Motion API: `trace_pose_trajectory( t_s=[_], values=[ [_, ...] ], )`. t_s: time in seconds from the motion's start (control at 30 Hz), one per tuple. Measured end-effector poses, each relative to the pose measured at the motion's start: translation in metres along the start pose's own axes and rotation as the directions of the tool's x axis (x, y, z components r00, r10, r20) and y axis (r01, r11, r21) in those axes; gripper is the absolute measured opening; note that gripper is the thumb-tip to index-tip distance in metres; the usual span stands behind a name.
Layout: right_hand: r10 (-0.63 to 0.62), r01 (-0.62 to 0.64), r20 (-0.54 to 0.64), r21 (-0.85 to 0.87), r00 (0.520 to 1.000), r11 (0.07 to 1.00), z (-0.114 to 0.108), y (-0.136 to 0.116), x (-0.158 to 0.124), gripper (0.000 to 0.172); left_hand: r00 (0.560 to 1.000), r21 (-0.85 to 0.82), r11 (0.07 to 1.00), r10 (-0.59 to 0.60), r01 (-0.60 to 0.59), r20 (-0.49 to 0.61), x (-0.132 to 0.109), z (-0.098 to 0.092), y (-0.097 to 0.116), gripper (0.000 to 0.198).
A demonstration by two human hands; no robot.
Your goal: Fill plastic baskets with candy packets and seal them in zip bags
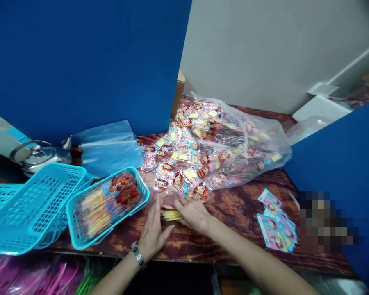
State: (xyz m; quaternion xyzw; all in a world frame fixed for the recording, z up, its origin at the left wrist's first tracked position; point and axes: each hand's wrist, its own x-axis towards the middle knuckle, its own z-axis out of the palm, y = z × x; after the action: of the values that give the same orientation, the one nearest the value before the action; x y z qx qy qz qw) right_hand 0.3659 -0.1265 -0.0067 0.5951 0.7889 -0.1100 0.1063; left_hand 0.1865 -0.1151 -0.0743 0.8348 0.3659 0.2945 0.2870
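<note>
A small stack of flat packets (171,214) with yellow edges stands on the dark wood-patterned table between my hands. My left hand (153,233), with a metal watch on its wrist, has its fingers stretched out along the stack's left side and its thumb spread. From the right, my right hand (193,213) grips the stack with fingers bent over its far end. Just beyond lies a pile of clear packets (178,179) printed with a red-haired cartoon figure. To the left, a light-blue plastic basket (138,180) holds rows of similar packets.
Empty blue baskets (61,184) are stacked at the left by a steel kettle (43,155). A clear plastic bag (273,135) spills packets at the back. Printed cards (275,231) lie on the right. Blue panels (89,61) border the table (233,205).
</note>
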Motion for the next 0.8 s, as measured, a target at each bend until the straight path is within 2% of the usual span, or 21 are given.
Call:
trace_pose_trajectory(
  t_s=[0.07, 0.13, 0.23, 0.27, 0.3, 0.33, 0.37, 0.4, 0.43, 0.47, 0.5, 0.53, 0.6, 0.7, 0.8],
  values=[
    [0.010, -0.010, 0.005, 0.021, 1.000, 1.000, 0.002, -0.002, -0.002, 0.033, 1.000, -0.052, 0.999, 0.006, -0.005, 0.020, 0.004, 0.002, -0.006, 0.086],
    [-0.003, 0.003, 0.004, 0.069, 1.000, 0.998, 0.001, -0.003, -0.006, 0.035, 0.999, -0.065, 0.998, 0.022, -0.020, 0.035, 0.006, 0.002, -0.012, 0.086],
    [-0.167, 0.159, 0.010, 0.250, 0.986, 0.955, -0.006, 0.009, -0.008, 0.046, 0.992, -0.046, 0.993, 0.113, -0.111, 0.053, 0.003, 0.001, -0.016, 0.080],
    [-0.215, 0.203, -0.002, 0.338, 0.977, 0.919, -0.009, 0.017, -0.006, 0.043, 0.988, -0.048, 0.989, 0.144, -0.142, 0.053, 0.002, 0.000, -0.015, 0.073],
    [-0.207, 0.200, -0.027, 0.411, 0.978, 0.890, -0.013, 0.027, -0.002, 0.038, 0.985, -0.060, 0.985, 0.166, -0.163, 0.056, 0.001, -0.001, -0.013, 0.064],
    [-0.110, 0.121, -0.049, 0.446, 0.993, 0.887, -0.016, 0.038, 0.004, 0.033, 0.982, -0.078, 0.982, 0.179, -0.174, 0.067, 0.001, -0.003, -0.010, 0.053],
    [0.054, -0.021, -0.063, 0.446, 0.997, 0.895, -0.018, 0.049, 0.012, 0.030, 0.980, -0.098, 0.980, 0.183, -0.175, 0.083, 0.000, -0.004, -0.006, 0.042],
    [0.251, -0.201, -0.071, 0.411, 0.965, 0.889, -0.018, 0.059, 0.020, 0.030, 0.978, -0.118, 0.978, 0.184, -0.172, 0.101, 0.000, -0.005, -0.002, 0.033],
    [0.420, -0.366, -0.078, 0.364, 0.904, 0.856, -0.017, 0.067, 0.028, 0.033, 0.976, -0.135, 0.977, 0.181, -0.165, 0.118, 0.000, -0.006, 0.001, 0.027],
    [0.533, -0.485, -0.080, 0.319, 0.843, 0.814, -0.014, 0.073, 0.035, 0.037, 0.975, -0.149, 0.976, 0.179, -0.159, 0.130, 0.000, -0.007, 0.004, 0.023],
    [0.588, -0.547, -0.071, 0.290, 0.806, 0.785, -0.011, 0.077, 0.040, 0.042, 0.975, -0.157, 0.975, 0.176, -0.155, 0.132, 0.000, -0.007, 0.005, 0.021],
    [0.599, -0.563, -0.056, 0.282, 0.799, 0.777, -0.007, 0.080, 0.044, 0.044, 0.976, -0.161, 0.975, 0.176, -0.155, 0.126, -0.001, -0.007, 0.006, 0.019],
    [0.569, -0.536, -0.032, 0.295, 0.822, 0.791, 0.000, 0.084, 0.045, 0.043, 0.977, -0.162, 0.973, 0.184, -0.166, 0.108, -0.003, -0.005, 0.004, 0.018],
    [0.534, -0.500, -0.021, 0.320, 0.845, 0.805, 0.006, 0.091, 0.038, 0.028, 0.972, -0.161, 0.967, 0.214, -0.196, 0.102, -0.006, -0.001, -0.001, 0.017],
    [0.574, -0.538, -0.020, 0.321, 0.819, 0.779, 0.010, 0.097, 0.030, 0.026, 0.970, -0.174, 0.964, 0.219, -0.198, 0.108, -0.007, 0.000, -0.004, 0.016]
  ],
)
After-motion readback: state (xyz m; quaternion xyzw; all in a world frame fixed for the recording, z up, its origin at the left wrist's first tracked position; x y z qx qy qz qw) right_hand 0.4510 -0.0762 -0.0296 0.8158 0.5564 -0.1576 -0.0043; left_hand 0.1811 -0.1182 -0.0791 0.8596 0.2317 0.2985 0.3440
